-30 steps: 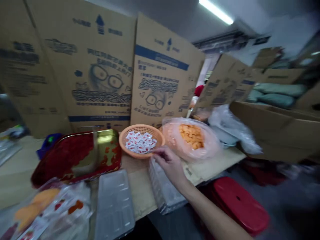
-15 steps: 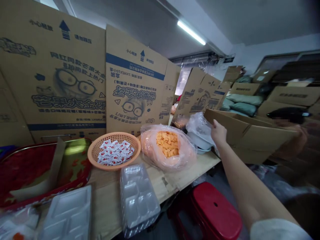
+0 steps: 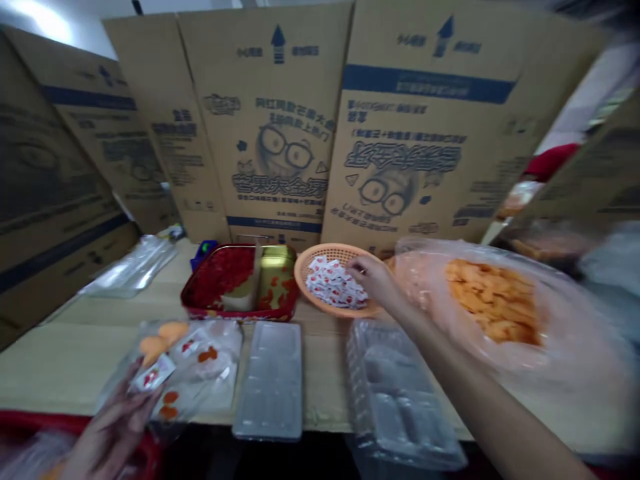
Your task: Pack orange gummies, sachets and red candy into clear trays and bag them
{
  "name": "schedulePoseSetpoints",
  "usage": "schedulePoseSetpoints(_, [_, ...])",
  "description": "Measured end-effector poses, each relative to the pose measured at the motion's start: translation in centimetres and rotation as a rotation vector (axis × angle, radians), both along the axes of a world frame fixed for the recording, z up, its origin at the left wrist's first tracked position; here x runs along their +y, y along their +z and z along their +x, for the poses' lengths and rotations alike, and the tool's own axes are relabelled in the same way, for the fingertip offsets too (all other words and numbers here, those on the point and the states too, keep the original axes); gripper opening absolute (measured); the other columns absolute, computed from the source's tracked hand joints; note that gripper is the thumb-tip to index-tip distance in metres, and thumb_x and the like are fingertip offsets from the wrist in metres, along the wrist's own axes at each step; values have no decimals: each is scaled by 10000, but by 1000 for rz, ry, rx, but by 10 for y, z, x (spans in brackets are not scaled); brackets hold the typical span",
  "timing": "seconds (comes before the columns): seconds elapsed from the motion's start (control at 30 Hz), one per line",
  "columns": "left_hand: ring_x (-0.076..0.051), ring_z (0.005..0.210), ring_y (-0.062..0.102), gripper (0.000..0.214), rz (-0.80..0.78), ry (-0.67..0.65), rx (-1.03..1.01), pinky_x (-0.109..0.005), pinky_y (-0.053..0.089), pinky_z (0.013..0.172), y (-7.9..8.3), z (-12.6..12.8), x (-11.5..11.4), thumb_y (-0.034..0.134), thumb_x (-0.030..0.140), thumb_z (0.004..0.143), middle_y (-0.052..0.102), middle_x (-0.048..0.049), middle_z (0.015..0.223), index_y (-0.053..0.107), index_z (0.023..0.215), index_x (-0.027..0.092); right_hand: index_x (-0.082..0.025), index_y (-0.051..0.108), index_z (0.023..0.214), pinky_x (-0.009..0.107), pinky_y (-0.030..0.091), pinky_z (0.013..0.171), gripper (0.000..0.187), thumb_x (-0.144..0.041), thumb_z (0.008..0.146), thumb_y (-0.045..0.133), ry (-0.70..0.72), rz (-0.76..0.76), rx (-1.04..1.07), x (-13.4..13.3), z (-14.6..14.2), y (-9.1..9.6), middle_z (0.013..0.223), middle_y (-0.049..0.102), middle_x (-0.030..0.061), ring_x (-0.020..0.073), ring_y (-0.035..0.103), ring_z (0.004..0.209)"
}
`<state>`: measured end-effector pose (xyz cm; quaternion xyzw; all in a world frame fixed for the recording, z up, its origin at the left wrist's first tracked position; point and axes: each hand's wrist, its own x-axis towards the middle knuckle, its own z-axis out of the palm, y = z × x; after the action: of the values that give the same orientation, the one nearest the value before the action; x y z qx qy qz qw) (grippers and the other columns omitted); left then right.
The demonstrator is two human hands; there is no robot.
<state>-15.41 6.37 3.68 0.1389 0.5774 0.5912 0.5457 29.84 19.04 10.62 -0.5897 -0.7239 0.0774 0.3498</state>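
Note:
My left hand (image 3: 117,423), low at the left, has its fingers closed about a small white sachet (image 3: 153,373) with red print. Beside it lies clear plastic packaging (image 3: 220,383) with orange pieces (image 3: 173,331), another sachet (image 3: 189,346) and dark orange gummies (image 3: 170,405). My right hand (image 3: 373,275) is over the right side of an orange mesh basket (image 3: 311,251), which holds a heap of similar sachets (image 3: 333,287). Its fingertips are pinched together; blur hides whether a sachet is between them.
A red-rimmed tray (image 3: 187,293) holds red pieces and a cardboard divider. Clear compartment trays (image 3: 270,380) and a tray stack (image 3: 400,400) lie in front. An open plastic bag (image 3: 425,280) of orange pieces stands right. Cardboard sheets (image 3: 280,80) wall the table's back.
The view has swung left. My right hand has left the large cardboard box at the right and is now at the basket. My left hand has come into view with the sachet.

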Motion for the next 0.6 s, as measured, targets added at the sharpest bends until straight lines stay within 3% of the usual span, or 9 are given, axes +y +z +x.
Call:
schedulePoseSetpoints(0.13, [-95,676,652,691,77,92,-62,-166,558,653,6,4,8,522,-79,591,664,19,841,535,1199,249,-159,641,842,222,413,721,222,-132,832,421,241,-244,-281,44,-97,-32,861,663,39,137,591,807])
schedulePoseSetpoints(0.27, [-99,725,661,653,125,105,-101,-205,574,702,-3,-2,13,491,-86,636,651,-7,947,528,1208,226,-131,661,882,249,426,739,181,-108,810,497,293,-404,-450,77,-157,-61,916,672,98,192,612,885])
schedulePoseSetpoints(0.37, [-110,768,664,632,166,82,-119,-219,580,706,-12,-11,18,504,-103,629,633,-12,1040,548,1166,226,-114,625,956,320,460,791,170,-204,845,534,275,-514,-573,94,-179,-82,999,639,102,191,598,926])
schedulePoseSetpoints(0.47, [-107,732,665,658,168,52,-134,-240,583,713,-19,-19,25,521,-110,623,638,-3,999,533,1177,243,-130,580,1036,391,478,820,266,-328,866,526,246,-579,-651,106,-187,-98,1059,601,73,175,583,935])
schedulePoseSetpoints(0.6, [-127,786,667,668,189,24,-177,-248,580,730,-25,-27,33,537,-104,623,638,-14,1017,508,1195,240,-114,579,1061,390,460,845,270,-298,885,492,208,-565,-678,116,-184,-107,1071,605,103,189,580,967])
